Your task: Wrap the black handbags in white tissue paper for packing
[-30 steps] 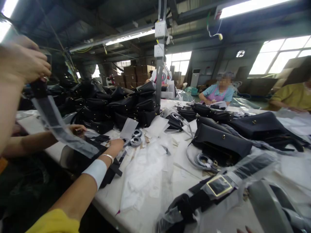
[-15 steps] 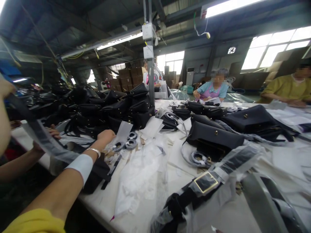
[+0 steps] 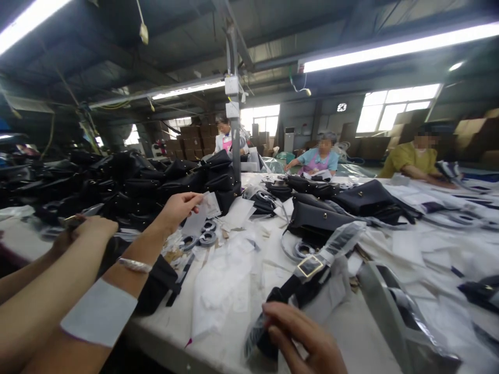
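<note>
My left hand point(image 3: 93, 228) is low at the left, closed in a fist over the table edge. A thin glossy strip of a plastic-sleeved strap point(image 3: 74, 221) sticks out of it. My right hand point(image 3: 307, 340) is at the bottom, its fingers curled on the near end of a black strap with a gold buckle point(image 3: 310, 266), wrapped in clear plastic. Between my hands a co-worker's arm with a bracelet point(image 3: 134, 265) reaches in. That person's hand point(image 3: 177, 208) pinches a white card point(image 3: 198, 215).
Black handbags are heaped at the left point(image 3: 128, 182) and more lie in the middle point(image 3: 319, 218). Clear plastic bags point(image 3: 222, 275), coiled straps point(image 3: 202, 239) and paper cover the white table point(image 3: 362, 332). A grey strap point(image 3: 390, 311) lies at right. A metal post point(image 3: 235, 130) stands mid-table. Three people work beyond it.
My left hand dropped from high at the left to the table edge. My right hand came up into view onto the black strap. The co-worker's hand lifted a white card.
</note>
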`<state>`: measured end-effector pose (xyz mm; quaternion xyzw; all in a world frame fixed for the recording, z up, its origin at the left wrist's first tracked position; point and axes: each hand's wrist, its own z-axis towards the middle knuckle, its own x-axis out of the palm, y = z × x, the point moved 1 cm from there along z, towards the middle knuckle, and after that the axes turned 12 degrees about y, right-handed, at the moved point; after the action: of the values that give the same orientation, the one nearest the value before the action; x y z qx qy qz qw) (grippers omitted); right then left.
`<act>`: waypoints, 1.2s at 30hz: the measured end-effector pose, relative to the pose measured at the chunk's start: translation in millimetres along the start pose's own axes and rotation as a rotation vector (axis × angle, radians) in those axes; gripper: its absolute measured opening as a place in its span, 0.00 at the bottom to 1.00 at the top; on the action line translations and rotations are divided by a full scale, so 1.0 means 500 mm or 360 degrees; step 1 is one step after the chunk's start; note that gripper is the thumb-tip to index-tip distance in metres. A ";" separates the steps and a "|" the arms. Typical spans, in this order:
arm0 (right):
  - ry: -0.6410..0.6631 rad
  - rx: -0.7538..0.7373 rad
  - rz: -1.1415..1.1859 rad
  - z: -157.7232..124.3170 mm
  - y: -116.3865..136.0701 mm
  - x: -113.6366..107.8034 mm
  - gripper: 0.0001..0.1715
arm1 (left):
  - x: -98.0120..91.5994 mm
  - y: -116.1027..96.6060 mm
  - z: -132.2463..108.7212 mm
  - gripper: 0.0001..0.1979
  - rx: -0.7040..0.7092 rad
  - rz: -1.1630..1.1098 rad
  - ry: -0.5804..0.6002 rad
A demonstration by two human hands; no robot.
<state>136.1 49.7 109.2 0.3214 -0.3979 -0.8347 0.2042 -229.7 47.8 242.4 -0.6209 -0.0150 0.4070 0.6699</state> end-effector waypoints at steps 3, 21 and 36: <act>-0.0189 -0.0006 0.0127 0.060 0.046 0.011 0.17 | 0.028 -0.071 -0.068 0.30 0.0129 -0.0197 0.0142; -0.0191 0.0627 0.1281 -0.013 0.103 0.058 0.24 | 0.177 -0.077 -0.324 0.16 0.0568 0.0085 0.0357; -0.0404 0.0639 0.1289 -0.049 0.069 0.037 0.24 | 0.267 -0.061 -0.460 0.08 0.1294 0.0237 0.0440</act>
<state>143.2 5.0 118.1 0.0687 -0.6666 -0.6272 0.3970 -3.7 -62.2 150.7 -0.3545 0.2812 0.3400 0.8244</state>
